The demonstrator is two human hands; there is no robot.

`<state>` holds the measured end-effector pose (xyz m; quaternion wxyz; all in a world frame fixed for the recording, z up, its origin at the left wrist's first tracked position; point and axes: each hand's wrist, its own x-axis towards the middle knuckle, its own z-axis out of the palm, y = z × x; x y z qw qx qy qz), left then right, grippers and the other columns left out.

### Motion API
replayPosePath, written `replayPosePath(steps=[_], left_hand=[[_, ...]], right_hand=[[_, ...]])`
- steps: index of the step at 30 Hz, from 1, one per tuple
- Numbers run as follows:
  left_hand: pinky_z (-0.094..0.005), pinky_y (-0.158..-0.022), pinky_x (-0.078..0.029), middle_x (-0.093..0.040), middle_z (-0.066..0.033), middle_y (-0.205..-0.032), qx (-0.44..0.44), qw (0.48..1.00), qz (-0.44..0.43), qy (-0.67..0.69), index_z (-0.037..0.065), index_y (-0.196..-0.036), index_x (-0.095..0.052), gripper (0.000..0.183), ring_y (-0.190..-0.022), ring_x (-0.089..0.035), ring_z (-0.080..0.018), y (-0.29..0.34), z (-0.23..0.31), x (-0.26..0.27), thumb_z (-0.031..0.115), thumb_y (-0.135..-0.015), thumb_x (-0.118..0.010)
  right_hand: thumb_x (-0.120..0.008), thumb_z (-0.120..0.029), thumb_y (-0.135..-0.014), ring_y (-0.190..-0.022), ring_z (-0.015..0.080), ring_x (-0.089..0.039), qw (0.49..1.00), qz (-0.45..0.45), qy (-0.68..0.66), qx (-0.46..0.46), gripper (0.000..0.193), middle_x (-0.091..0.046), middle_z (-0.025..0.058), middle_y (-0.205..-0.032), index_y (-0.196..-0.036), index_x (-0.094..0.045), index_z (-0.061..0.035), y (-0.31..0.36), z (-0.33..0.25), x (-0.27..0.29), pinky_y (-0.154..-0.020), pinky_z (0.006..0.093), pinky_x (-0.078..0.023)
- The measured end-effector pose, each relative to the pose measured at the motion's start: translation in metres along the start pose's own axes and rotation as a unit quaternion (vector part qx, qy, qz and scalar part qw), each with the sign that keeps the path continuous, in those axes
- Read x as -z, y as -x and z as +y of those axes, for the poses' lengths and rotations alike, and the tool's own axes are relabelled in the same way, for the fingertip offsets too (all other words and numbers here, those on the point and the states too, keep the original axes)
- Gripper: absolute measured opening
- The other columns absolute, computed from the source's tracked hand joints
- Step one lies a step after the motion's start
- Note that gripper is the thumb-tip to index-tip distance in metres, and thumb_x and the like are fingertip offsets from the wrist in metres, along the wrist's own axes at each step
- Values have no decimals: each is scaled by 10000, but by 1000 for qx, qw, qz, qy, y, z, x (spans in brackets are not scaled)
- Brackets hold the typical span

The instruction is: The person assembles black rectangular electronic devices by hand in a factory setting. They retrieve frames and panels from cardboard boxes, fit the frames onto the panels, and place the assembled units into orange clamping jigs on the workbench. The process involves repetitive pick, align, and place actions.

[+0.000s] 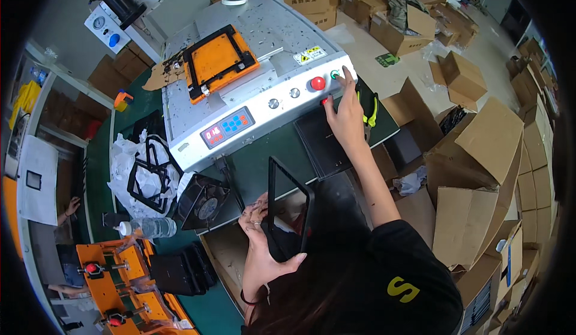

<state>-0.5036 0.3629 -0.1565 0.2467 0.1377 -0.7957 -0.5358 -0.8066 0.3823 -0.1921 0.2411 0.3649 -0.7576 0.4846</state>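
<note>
A thin black rectangular frame is gripped in my left hand, tilted upright in front of the bench. Its thumb presses near the lower edge. My right hand reaches up to the white control panel of the machine, fingers apart and holding nothing. A fingertip of it is by the green button, and the thumb is at a red switch. On the grey machine bed, an orange fixture carries another black frame. A red knob sits left of the right hand.
Flat black sheets and green-handled pliers lie below the panel. At left are a bag of black frames, a black fan, a bottle and orange fixtures. Another person's hand shows far left; open cartons stand right.
</note>
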Motion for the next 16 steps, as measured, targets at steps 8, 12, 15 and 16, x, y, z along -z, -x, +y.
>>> replayPosePath(steps=[8,12,15,16], left_hand=[[-418,-1073,-228,-279,-231,-1360,43,998,39,-10,21,-1371,-42,1088,-1301,-304,-324,-10,4,-20,337,-637,-780],[-407,-1053,-282,-306,-248,-1345,105,992,10,-75,-77,-1328,-70,1086,-1245,-368,-315,-13,19,-37,221,-608,-826],[-396,-1042,-309,-298,-235,-1358,73,990,42,110,-23,-1347,-115,1064,-1238,-393,-312,8,4,-37,258,-614,-834],[-396,-1042,-309,-298,-235,-1358,75,990,41,111,-23,-1347,-115,1064,-1238,-393,-312,12,-1,-39,258,-614,-834]], right_hand=[[-695,-354,-793,-1300,358,-343,812,-230,-513,-156,1034,-321,276,-1407,-1461,44,-78,15,-22,52,-1067,463,-276],[-737,-540,-680,-1291,392,-358,543,-402,-712,-192,1238,-233,278,-1431,-1461,147,-166,78,-69,49,-1076,487,-258],[-672,-580,-688,-1271,399,-391,412,-363,-812,-196,1139,-223,288,-1441,-1484,42,-188,90,-69,42,-1086,510,-240],[-672,-580,-688,-1271,399,-391,413,-362,-812,-198,1139,-223,288,-1441,-1484,42,-188,92,-67,43,-1086,510,-240]])
